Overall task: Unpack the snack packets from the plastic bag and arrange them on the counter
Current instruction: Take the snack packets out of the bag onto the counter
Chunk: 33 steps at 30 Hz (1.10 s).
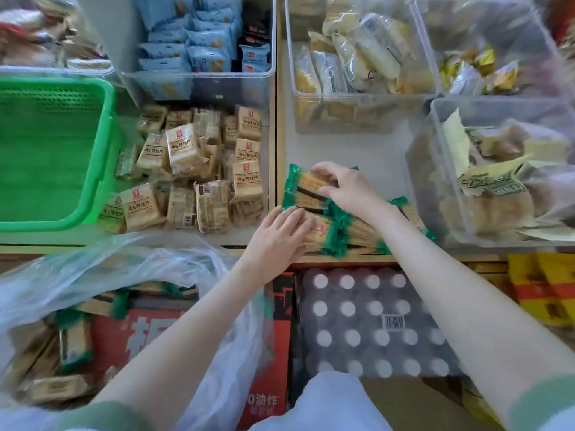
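Both hands are on the little stack of green-edged snack packets sitting at the front edge of the grey surface. The right hand has its fingers curled over the top packet, thumb on the near side, so it's gripping that one. The left hand is just below and left of the right one. Its fingers are stretched out flat, pressing on the near end of the stack and not wrapped around anything. The plastic bag lies down behind the left wrist, with the left forearm running across its open mouth, and there are matching packets inside it. Left of the left hand there's a loose pile of beige packets, then a green basket further out. Right of the right hand, close by, sits a clear bin of wrapped snacks.
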Each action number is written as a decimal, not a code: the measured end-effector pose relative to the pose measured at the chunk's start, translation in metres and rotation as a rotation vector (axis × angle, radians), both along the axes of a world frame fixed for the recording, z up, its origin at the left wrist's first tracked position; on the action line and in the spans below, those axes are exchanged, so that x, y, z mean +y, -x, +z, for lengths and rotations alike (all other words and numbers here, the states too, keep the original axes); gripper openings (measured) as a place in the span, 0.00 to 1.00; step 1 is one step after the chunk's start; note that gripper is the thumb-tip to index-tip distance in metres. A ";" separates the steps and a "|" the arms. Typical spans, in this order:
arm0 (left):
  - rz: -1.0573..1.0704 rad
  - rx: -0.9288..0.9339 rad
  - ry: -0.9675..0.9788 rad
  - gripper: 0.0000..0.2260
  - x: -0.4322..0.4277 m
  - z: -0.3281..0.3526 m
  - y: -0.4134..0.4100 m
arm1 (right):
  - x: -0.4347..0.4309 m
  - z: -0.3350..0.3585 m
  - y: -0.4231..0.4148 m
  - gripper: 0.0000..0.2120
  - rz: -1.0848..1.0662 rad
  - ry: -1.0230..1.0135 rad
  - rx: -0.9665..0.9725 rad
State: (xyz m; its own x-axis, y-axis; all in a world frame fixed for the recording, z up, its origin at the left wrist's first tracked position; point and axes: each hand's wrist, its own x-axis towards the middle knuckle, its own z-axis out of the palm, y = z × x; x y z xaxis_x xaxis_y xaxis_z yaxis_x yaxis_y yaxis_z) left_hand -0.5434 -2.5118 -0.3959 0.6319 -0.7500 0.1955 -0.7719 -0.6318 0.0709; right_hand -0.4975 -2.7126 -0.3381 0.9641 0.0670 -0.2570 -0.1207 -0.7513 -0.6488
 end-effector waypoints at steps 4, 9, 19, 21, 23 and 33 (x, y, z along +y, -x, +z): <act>0.016 -0.060 0.038 0.20 -0.004 0.001 0.001 | 0.002 -0.025 -0.016 0.22 0.163 0.246 0.123; 0.005 -0.023 0.000 0.24 0.003 0.003 0.005 | 0.005 -0.025 -0.011 0.21 0.211 0.507 -0.060; 0.250 0.001 0.099 0.18 0.107 0.015 0.033 | 0.136 0.007 0.070 0.23 0.140 0.153 -0.590; 0.341 0.006 0.086 0.18 0.148 0.014 0.042 | 0.181 0.002 0.087 0.23 0.221 0.107 -0.603; 0.419 0.015 0.042 0.19 0.192 0.013 0.054 | 0.223 -0.010 0.106 0.24 0.334 0.113 -0.602; 0.656 0.142 -0.336 0.30 0.379 -0.004 0.088 | 0.376 -0.075 0.143 0.23 0.736 0.373 -0.484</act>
